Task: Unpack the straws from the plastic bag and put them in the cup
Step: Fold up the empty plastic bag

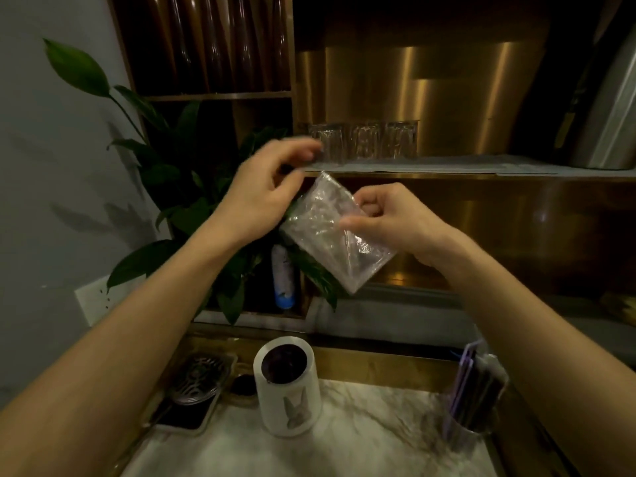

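A clear crinkled plastic bag (328,232) is held up in the air above the counter, and I cannot see straws inside it. My right hand (389,218) pinches the bag's right edge between thumb and fingers. My left hand (272,187) is at the bag's upper left corner, fingers curled and blurred; whether it grips the bag is unclear. At the counter's right stands a clear cup (473,423) holding several purple and dark straws (469,383).
A white cylinder with a dark top and a rabbit picture (289,383) stands on the marble counter (361,438). A metal drain grate (198,376) and a dark tray lie at left. A leafy plant (192,201), a blue-capped bottle (284,277) and shelf glasses (364,139) are behind.
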Motion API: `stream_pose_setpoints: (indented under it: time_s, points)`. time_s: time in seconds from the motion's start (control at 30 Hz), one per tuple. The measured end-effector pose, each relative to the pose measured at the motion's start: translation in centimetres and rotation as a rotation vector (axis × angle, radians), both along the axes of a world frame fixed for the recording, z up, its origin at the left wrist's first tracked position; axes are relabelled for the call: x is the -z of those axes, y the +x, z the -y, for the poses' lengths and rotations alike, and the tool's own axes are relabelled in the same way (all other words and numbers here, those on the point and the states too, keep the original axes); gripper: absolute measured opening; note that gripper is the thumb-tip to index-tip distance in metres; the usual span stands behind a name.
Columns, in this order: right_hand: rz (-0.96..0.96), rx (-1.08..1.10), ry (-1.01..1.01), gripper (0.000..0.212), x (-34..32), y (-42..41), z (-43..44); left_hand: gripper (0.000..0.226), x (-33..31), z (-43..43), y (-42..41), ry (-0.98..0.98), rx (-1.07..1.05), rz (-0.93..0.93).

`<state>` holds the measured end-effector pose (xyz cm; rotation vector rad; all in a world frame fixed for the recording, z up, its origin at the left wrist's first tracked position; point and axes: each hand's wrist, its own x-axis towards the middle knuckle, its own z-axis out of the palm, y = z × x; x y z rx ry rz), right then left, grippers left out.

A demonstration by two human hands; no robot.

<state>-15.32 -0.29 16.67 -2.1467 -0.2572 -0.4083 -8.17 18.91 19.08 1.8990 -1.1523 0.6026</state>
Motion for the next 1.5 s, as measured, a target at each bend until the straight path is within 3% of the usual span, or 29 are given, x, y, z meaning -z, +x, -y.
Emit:
stream_pose_setpoints:
  time_s: [0.07,0.13,0.2,0.27,0.3,0.4,0.5,0.63,0.87,1.07,1.2,1.5]
  points:
    - [0.140,0.134,0.025,0.014,0.6,0.5,-0.6,0.075,1.0,0.0,-0.4,-0.143,-0.053,-0.095]
    - [0.245,0.183,0.094,0.014,1.1,0.7,-1.5,0.110,2.4,0.4,-1.0,-0.146,-0.085,-0.177]
    - [0.290,0.109,0.203,0.012,1.4,0.6,-2.3,0.123,3.7,0.8,-1.2,-0.245,-0.035,-0.353]
    - [0.288,-0.017,0.318,0.012,1.6,0.6,-2.6,0.115,4.3,0.4,-0.6,-0.407,0.179,-0.608]
    - [0.270,-0.069,0.371,0.013,1.6,0.7,-2.7,0.099,4.5,0.1,-0.1,-0.437,0.280,-0.689]
    - [0.188,-0.174,0.469,0.016,2.0,1.5,-2.7,0.037,4.5,-1.0,1.4,-0.376,0.289,-0.651]
    - [0.092,-0.244,0.463,0.014,2.8,3.1,-2.8,0.010,4.5,-2.7,2.6,-0.323,0.193,-0.558]
    - [0.038,-0.182,0.265,0.013,4.4,5.2,-3.2,0.011,6.0,-5.2,3.8,-0.196,0.109,-0.521]
    - [0.143,0.137,-0.045,0.009,10.7,9.0,-7.0,0.010,13.3,-7.3,6.1,-0.199,-0.151,-0.486]
    - [0.052,0.253,-0.063,0.016,17.7,11.2,-7.4,0.016,20.0,-6.5,7.4,-0.118,-0.322,-0.498]
    - [-0.082,0.214,-0.015,0.015,21.8,12.4,-6.5,0.018,24.1,-5.5,8.2,-0.062,-0.406,-0.478]
    - [-0.239,0.296,0.011,0.016,27.8,14.1,-4.9,0.013,30.5,-3.4,10.8,0.065,-0.457,-0.582]
